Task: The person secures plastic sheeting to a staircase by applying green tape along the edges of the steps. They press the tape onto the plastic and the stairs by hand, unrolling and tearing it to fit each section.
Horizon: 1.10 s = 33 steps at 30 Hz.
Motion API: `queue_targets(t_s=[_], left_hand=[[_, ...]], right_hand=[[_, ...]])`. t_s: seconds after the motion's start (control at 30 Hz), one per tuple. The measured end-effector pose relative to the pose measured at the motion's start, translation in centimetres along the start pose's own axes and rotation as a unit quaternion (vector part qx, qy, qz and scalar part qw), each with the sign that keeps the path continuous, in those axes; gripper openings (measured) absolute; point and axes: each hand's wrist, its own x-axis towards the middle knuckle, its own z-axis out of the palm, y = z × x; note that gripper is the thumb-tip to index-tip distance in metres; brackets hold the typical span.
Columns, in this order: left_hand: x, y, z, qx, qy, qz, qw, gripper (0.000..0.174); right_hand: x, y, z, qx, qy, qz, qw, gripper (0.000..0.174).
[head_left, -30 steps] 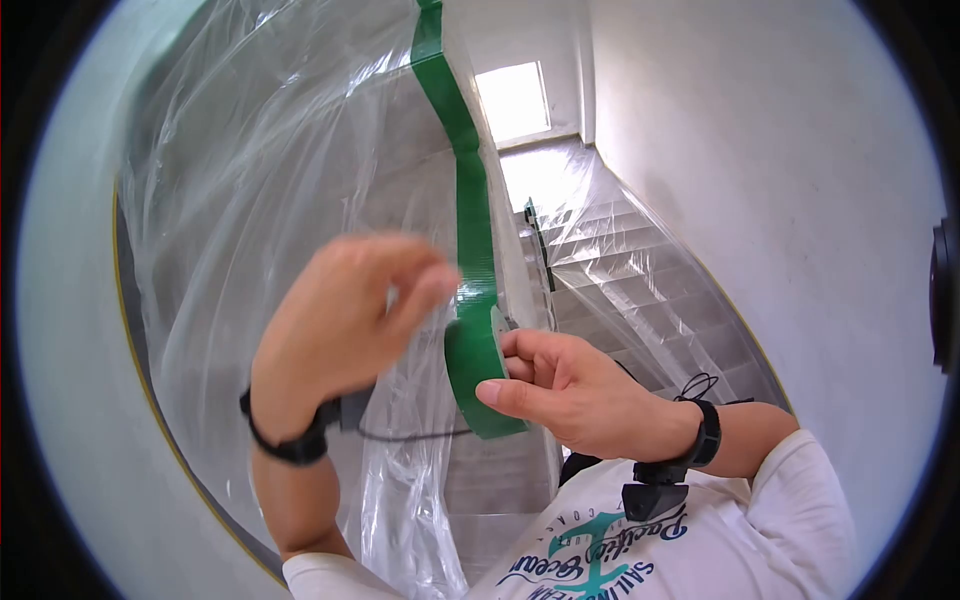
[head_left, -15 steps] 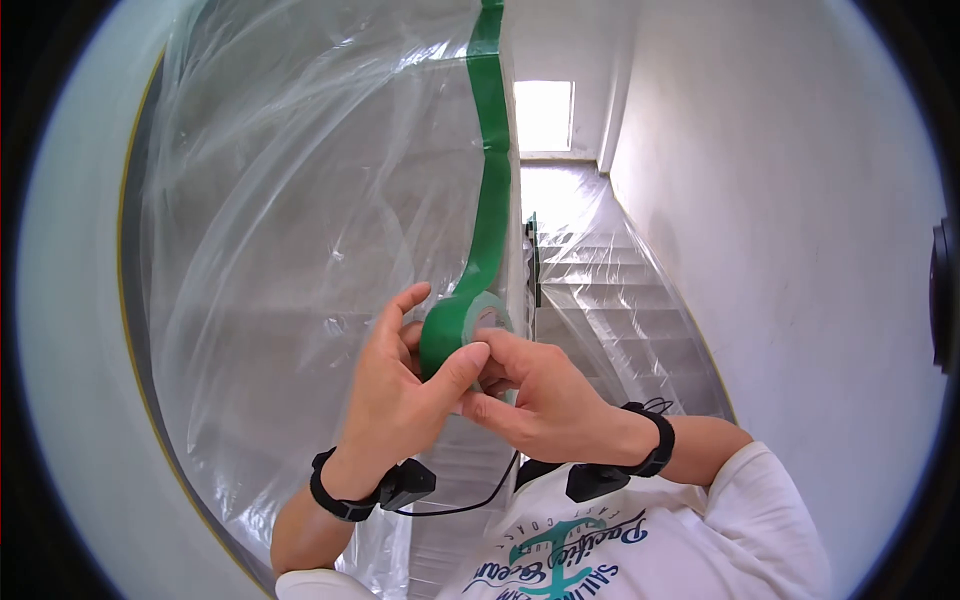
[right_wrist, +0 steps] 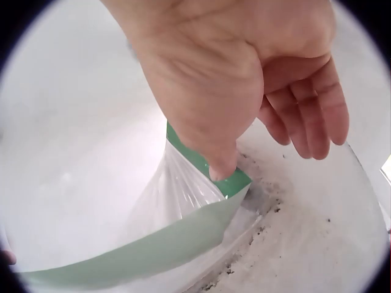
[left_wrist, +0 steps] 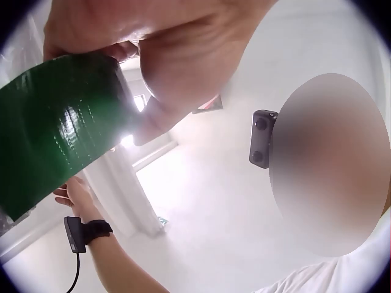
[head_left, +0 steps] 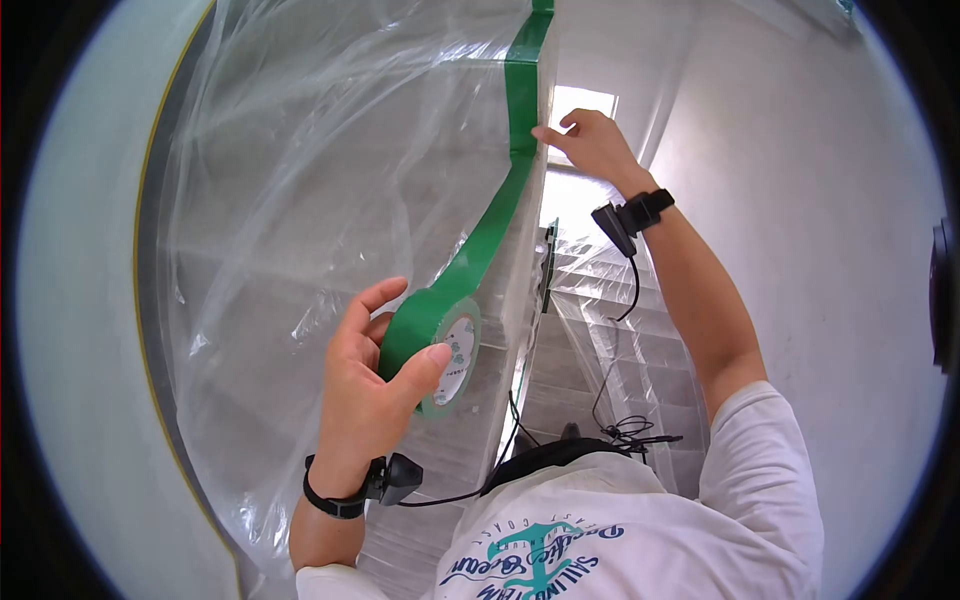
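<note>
My left hand (head_left: 375, 390) grips a roll of green tape (head_left: 405, 335), thumb on its core side. From the roll a taut strip of tape (head_left: 490, 235) runs up to the ledge's edge, along the border of a clear plastic sheet (head_left: 300, 200). Higher up, my right hand (head_left: 600, 148) is at the strip. In the right wrist view the thumb of my right hand (right_wrist: 214, 91) presses on the green tape (right_wrist: 238, 183), the other fingers extended and apart from it. Gathered plastic (right_wrist: 183, 183) lies against the tape there. The left wrist view has the roll (left_wrist: 67, 122) close up.
Plastic-covered stairs (head_left: 620, 330) descend beyond the ledge on the right. A white wall (head_left: 800, 250) stands at the right, a curved wall (head_left: 85, 300) at the left. Thin black cables (head_left: 630, 432) hang near my waist.
My right hand has left the roll and moved up to the tape strip near the ledge. My left hand has come round the roll and holds it; a longer stretch of tape is unrolled.
</note>
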Motion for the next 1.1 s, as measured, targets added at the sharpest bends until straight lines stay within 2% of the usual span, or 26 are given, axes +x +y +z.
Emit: queue_targets(t_s=[0.07, 0.2, 0.4, 0.47, 0.67, 0.9, 1.1], left_hand=[[-0.1, 0.2, 0.1, -0.002, 0.004, -0.006, 1.0, 0.067], [-0.4, 1.0, 0.5, 0.007, 0.015, -0.009, 1.0, 0.068], [-0.6, 1.6, 1.1, 0.027, 0.022, 0.0, 0.999, 0.067], [-0.7, 1.7, 1.0, 0.027, 0.013, -0.012, 0.999, 0.067], [-0.5, 0.1, 0.3, -0.019, 0.007, -0.027, 0.999, 0.068], [-0.8, -1.5, 0.3, -0.023, -0.001, -0.056, 0.998, 0.06], [-2.4, -1.6, 0.2, -0.056, 0.011, -0.065, 0.996, 0.056]], right_hand=[[0.8, -1.0, 0.0, -0.031, -0.077, 0.017, 0.996, 0.074], [0.8, -1.2, 0.3, -0.062, -0.118, 0.018, 0.991, 0.071], [0.4, 0.2, 1.0, -0.092, -0.095, -0.012, 0.991, 0.065], [0.6, 0.4, 1.4, -0.116, -0.056, -0.066, 0.99, 0.066], [0.7, 0.5, 3.1, -0.137, -0.046, -0.094, 0.985, 0.066], [0.3, 0.8, 3.9, -0.137, -0.042, -0.1, 0.985, 0.067], [0.3, 0.3, 3.6, -0.166, -0.061, -0.16, 0.971, 0.069]])
